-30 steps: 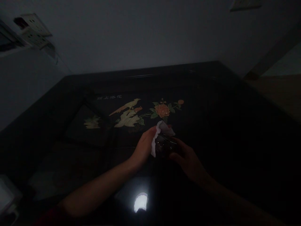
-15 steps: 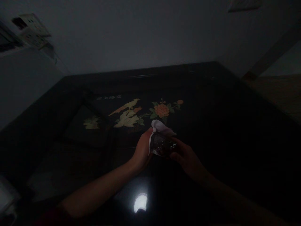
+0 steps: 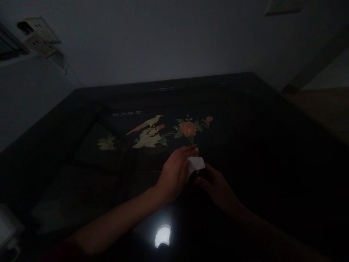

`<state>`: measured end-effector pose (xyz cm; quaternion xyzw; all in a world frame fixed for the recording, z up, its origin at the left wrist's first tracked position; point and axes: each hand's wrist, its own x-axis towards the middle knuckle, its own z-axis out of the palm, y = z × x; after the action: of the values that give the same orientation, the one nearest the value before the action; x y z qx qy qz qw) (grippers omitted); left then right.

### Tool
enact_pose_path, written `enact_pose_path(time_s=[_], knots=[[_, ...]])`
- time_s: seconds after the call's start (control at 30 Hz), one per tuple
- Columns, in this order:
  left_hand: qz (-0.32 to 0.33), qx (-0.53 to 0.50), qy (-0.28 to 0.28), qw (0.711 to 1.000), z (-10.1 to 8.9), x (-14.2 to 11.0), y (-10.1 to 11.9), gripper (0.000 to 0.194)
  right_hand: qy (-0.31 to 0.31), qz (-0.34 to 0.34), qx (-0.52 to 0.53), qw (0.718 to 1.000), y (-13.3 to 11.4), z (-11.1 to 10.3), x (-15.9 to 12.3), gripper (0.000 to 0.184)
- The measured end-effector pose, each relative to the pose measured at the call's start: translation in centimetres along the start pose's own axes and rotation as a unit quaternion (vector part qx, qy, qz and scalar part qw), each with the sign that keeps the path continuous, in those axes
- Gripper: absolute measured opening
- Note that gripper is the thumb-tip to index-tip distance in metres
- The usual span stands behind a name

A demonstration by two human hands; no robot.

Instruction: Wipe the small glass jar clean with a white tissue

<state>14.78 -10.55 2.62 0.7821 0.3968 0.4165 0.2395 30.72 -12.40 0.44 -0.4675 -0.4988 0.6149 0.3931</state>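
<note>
Near the middle of the dark table, both my hands meet around a dark, glossy object (image 3: 195, 176); its exact kind is lost in the dim light. A white tissue or cloth (image 3: 196, 164) lies against its upper part. My left hand (image 3: 173, 175) is bent over the white sheet, its fingers closed together and pressing it onto the object. From the right, my right hand (image 3: 218, 185) grips the object, with the thumb on the near side. Parts of both the object and the sheet are hidden by my fingers.
The glossy black tabletop (image 3: 245, 145) bears a bird-and-flower picture (image 3: 148, 136) beyond my hands. A pale wall (image 3: 163, 43) rises behind it, with sockets (image 3: 40, 36) at the left. Something white (image 3: 8, 227) stands at the left edge.
My left hand has turned and moved right, over the object. The white sheet, spread out and standing up before, is now folded down over it. My right hand stays nearly in place.
</note>
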Motion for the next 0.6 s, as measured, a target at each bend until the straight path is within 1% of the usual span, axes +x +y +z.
enact_pose_path(time_s=[0.07,0.13,0.2,0.23,0.3,0.37,0.4,0.43,0.5,0.53,0.6], knots=[[0.044,0.061,-0.021,0.997,0.1,0.0,-0.1,0.033,0.007,0.004,-0.006,1.0,-0.1,0.0,0.0,0.041],[0.071,0.098,-0.036,0.992,0.1,0.0,-0.2,0.034,0.01,-0.002,-0.011,1.0,-0.2,0.0,0.0,0.038],[0.073,0.097,-0.04,0.992,0.1,0.1,-0.1,0.035,0.01,-0.006,-0.012,1.0,-0.2,0.1,0.0,0.036],[0.062,0.082,-0.04,0.994,0.1,0.2,0.0,0.035,0.009,-0.004,-0.014,1.0,-0.1,0.1,0.0,0.036],[0.01,0.032,-0.034,0.999,0.1,0.4,0.3,0.035,0.014,0.001,-0.026,1.0,0.0,0.0,0.0,0.037],[-0.074,-0.04,-0.019,0.996,0.1,0.5,0.3,0.035,0.017,0.004,-0.042,0.999,0.2,-0.1,0.1,0.04],[-0.125,-0.081,-0.009,0.989,0.2,0.6,0.3,0.035,0.018,0.002,-0.047,0.999,0.3,-0.1,0.1,0.042],[-0.178,-0.124,0.001,0.976,0.3,0.7,0.1,0.036,0.019,0.0,-0.048,0.999,0.3,-0.2,0.1,0.043],[-0.273,-0.211,0.022,0.938,0.6,0.7,-0.3,0.036,0.014,-0.001,-0.045,0.999,0.3,-0.4,0.2,0.045],[-0.309,-0.255,0.033,0.916,0.7,0.7,-0.5,0.037,0.01,0.0,-0.041,0.999,0.3,-0.5,0.2,0.046],[-0.353,-0.343,0.061,0.868,1.0,0.6,-0.8,0.033,0.0,-0.004,-0.031,1.0,0.2,-0.6,0.3,0.048]])
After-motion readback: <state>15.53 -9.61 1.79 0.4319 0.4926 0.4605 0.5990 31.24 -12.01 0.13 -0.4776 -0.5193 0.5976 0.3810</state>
